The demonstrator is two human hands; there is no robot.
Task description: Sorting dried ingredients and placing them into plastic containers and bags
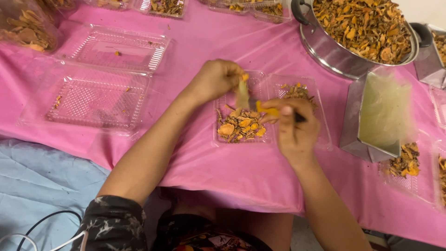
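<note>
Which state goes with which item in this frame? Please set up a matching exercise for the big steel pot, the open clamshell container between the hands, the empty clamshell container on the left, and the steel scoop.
Items:
1. big steel pot
2. open clamshell container between the hands
3. empty clamshell container on the left
4. steel scoop

States:
A. lies open with only a few crumbs in it
B. lies on its side on the pink cloth at right
C. filled with dried orange slices
D. partly filled with dried slices

Pairs: 1-C, 2-D, 3-A, 4-B
</note>
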